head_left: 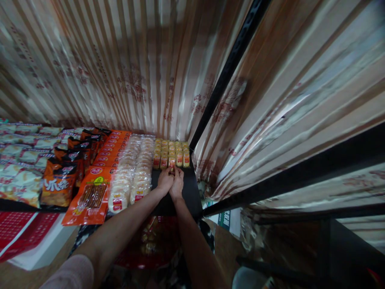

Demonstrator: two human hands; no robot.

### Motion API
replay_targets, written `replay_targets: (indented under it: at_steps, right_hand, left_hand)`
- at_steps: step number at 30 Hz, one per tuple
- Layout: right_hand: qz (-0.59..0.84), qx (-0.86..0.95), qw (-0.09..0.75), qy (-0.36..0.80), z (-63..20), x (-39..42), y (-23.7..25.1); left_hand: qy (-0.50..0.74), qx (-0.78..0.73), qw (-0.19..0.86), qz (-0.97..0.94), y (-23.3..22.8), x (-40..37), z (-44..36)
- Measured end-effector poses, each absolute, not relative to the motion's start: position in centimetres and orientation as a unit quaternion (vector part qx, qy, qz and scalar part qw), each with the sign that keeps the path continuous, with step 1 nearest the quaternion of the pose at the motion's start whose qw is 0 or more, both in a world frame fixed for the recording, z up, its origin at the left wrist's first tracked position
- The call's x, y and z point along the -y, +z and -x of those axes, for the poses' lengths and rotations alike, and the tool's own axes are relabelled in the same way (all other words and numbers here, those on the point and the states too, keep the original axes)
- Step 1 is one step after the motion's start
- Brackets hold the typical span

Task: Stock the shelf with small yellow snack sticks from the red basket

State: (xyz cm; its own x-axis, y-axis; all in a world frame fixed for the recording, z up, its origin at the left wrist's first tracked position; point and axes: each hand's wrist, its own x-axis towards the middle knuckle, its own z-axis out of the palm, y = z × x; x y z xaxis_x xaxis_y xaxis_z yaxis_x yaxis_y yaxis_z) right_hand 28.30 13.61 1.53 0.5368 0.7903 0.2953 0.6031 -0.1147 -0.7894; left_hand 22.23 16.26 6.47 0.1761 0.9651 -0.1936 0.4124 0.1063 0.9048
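Around us a striped curtain (120,68) hangs behind the black shelf (189,192), and a black post (222,76) rises at its right corner. Left of our hands lie rows of pale round cracker packs (132,176) and orange snack bags (90,196). Our left hand (165,180) and right hand (177,184) touch each other, fingers curled on a small yellow snack pack (171,161) in the front row of yellow packs (170,150). It stands upright, label facing us.
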Motion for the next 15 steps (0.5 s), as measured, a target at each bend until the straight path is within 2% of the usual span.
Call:
replay_targets:
  at_steps: [7, 15]
  right_hand:
    - [0.738, 0.491, 0.451, 0.104, -28.3, -13.5, 1.7]
    - [0.722, 0.463, 0.504, 0.100, -28.5, -13.8, 0.8]
  left_hand:
    - [0.266, -0.559, 0.447, -0.646, 6.3, -16.4, -22.2]
    - [0.256, -0.557, 0.428, -0.665, 7.4, -15.3, -21.8]
